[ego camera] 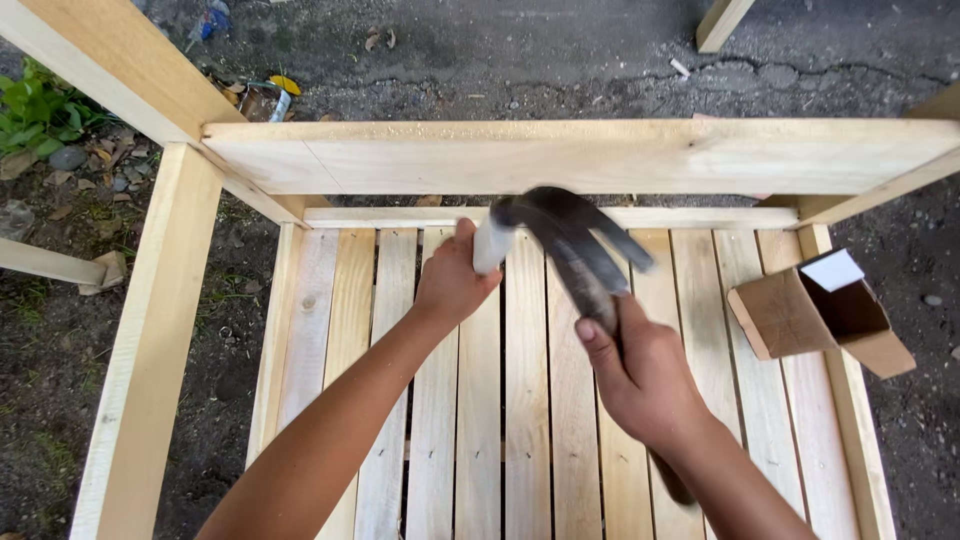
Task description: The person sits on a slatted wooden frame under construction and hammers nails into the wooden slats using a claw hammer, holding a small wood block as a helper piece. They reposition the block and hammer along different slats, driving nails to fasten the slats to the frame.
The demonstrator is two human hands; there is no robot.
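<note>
Hammer (pixel 565 240) gripped in right hand (pixel 640 370), blurred just below top board's (pixel 580 155) edge

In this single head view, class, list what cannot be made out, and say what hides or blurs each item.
- Hammer head: smeared by motion blur; its shape is unclear.
- Hammer handle: mostly covered by the right hand.
- Whatever the left hand pinches: hidden by its fingers and the blur.
- Cardboard box: its contents lie in shadow.
- Wooden frame: its legs are cut off by the picture edges.
</note>
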